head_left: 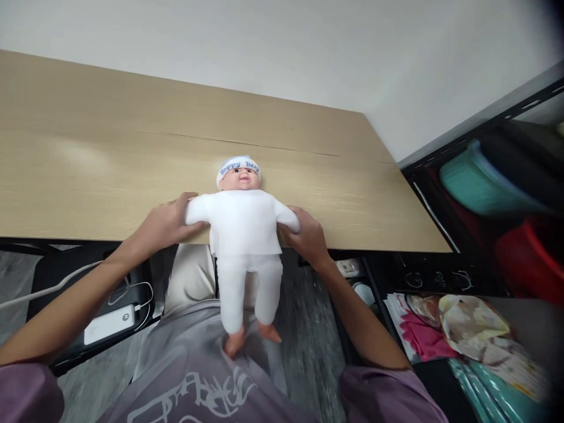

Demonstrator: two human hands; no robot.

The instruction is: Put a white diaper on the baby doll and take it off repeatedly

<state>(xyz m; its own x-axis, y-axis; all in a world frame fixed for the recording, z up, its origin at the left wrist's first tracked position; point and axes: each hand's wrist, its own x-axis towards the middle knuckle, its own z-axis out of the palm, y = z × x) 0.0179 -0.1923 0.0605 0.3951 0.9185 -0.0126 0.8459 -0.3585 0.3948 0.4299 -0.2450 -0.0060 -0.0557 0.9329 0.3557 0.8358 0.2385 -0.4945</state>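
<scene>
A baby doll (244, 226) in white top and white trousers lies face up at the front edge of the wooden table (132, 170). Its cap carries the blue words "Happy Baby". The head and chest are over the tabletop, while the legs hang past the edge toward my lap. My left hand (174, 220) is closed round the end of the doll's sleeve on the left of the view. On the other side my right hand (308, 235) grips the opposite sleeve end. Both doll hands are hidden.
At lower left a white power bank (110, 324) with a cable rests on a black surface. Shelves at right hold a teal basin (469, 179), a red container (524, 258) and several plastic packages (473, 323). A pale wall (211, 47) stands behind the table.
</scene>
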